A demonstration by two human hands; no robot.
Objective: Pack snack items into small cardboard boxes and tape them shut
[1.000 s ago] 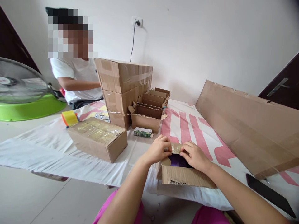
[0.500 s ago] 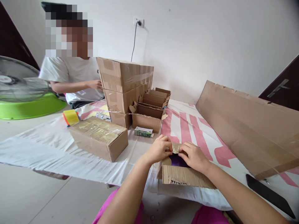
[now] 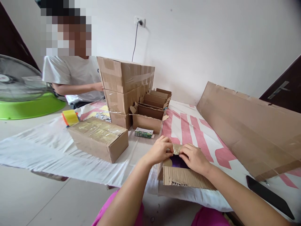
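A small open cardboard box (image 3: 185,177) sits at the near edge of the table, its front flap folded out towards me with a torn edge. At its far side a taped cardboard flap (image 3: 176,149) stands between my hands. My left hand (image 3: 161,148) pinches the flap's left end. My right hand (image 3: 193,156) has its fingers bent over the right end, gripping it. Something purple and shiny (image 3: 178,161) shows inside the box; my right hand partly covers it. Just beyond my left hand lies a small green and white carton (image 3: 144,132).
A taped box (image 3: 98,136) lies left, with a yellow tape dispenser (image 3: 70,117) behind it. Stacked boxes (image 3: 125,88) and several open boxes (image 3: 148,121) stand further back. A large cardboard panel (image 3: 249,128) and phone (image 3: 269,196) are right. A co-worker (image 3: 72,78) sits across, near a fan (image 3: 28,106).
My hands keep their hold on the flap with hardly any movement. The co-worker's hand has shifted slightly and is now partly behind the stacked boxes.
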